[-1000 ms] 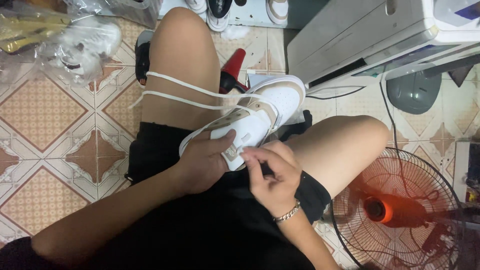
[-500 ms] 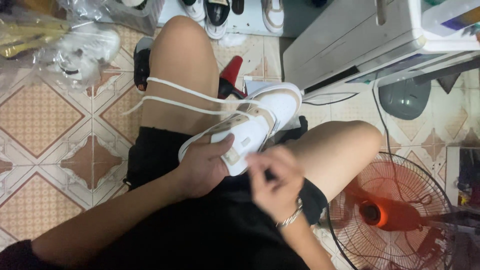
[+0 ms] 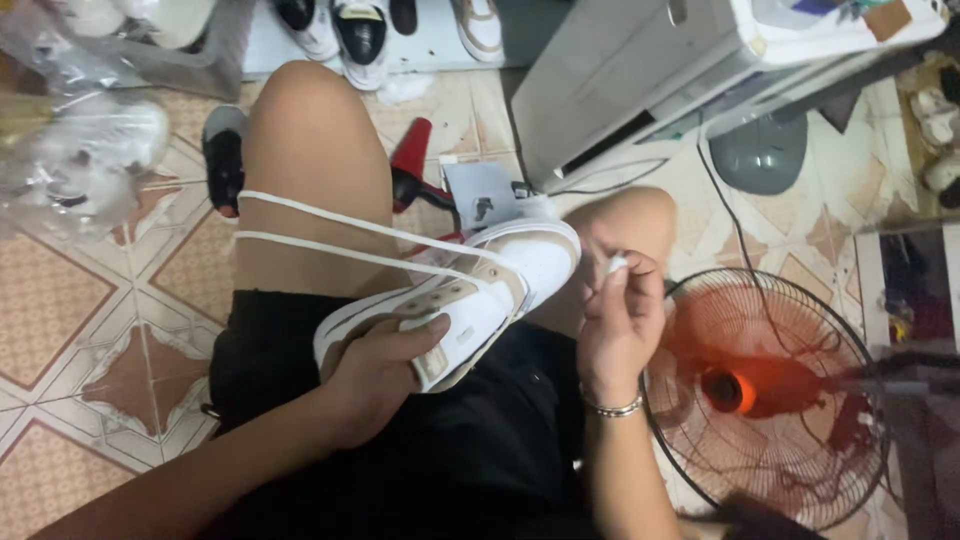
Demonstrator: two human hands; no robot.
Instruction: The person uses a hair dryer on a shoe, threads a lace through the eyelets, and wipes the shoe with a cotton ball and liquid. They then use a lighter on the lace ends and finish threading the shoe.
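A white and tan sneaker (image 3: 500,285) rests across my lap, toe pointing right. My left hand (image 3: 385,375) grips its side near the heel, thumb over the upper. Two long white lace strands (image 3: 330,240) run from the shoe across my left thigh to the left. My right hand (image 3: 620,320) is raised just right of the toe, fingers pinched on a small white lace end (image 3: 617,265). A bracelet sits on that wrist. I am seated in black shorts with both knees up.
An orange floor fan (image 3: 765,395) lies at the right. A white appliance (image 3: 640,70) stands behind my right knee, a red tool (image 3: 415,165) between my knees. Several shoes (image 3: 360,35) line the far wall. Clear plastic bags (image 3: 85,160) sit at left on patterned tiles.
My right hand has moved from the shoe's near side, out to the right and up, pinching a lace end. The left hand keeps its grip on the shoe.
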